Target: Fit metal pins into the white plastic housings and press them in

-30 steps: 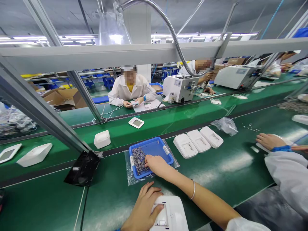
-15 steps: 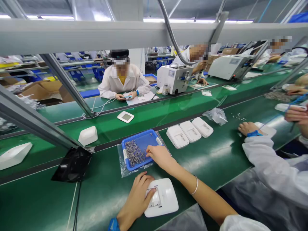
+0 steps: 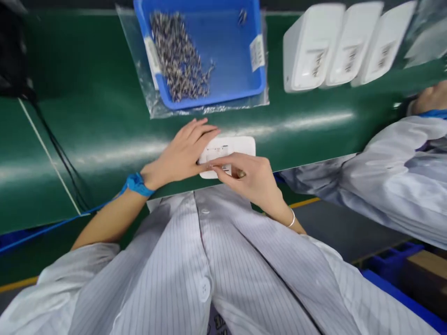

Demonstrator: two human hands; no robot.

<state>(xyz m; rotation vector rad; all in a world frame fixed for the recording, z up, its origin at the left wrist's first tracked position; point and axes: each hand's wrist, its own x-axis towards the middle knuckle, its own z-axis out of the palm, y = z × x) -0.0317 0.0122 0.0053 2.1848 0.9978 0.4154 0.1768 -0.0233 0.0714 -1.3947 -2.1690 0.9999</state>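
Housing point(image 3: 244, 145) in white, under both my hands, at the centre of the frame.
In the head view, my right hand point(image 3: 256, 179) has left the blue tray point(image 3: 230, 60) at upper middle and come to this piece, so the work has shifted from tray to recess; its thumb and forefinger meet there, though I cannot tell whether anything small is between them. My left hand point(image 3: 179, 151) lies with fingers stretched, touching the left side. The tray, metal parts point(image 3: 178, 56) heaped at its left, sits on clear plastic point(image 3: 146, 104). Three white housings point(image 3: 356, 32) stand upper right. Glare streaks the green worktop point(image 3: 98, 93); a neighbour's sleeve point(image 3: 398, 144) shows at right, dark floor point(image 3: 335, 223) below it.
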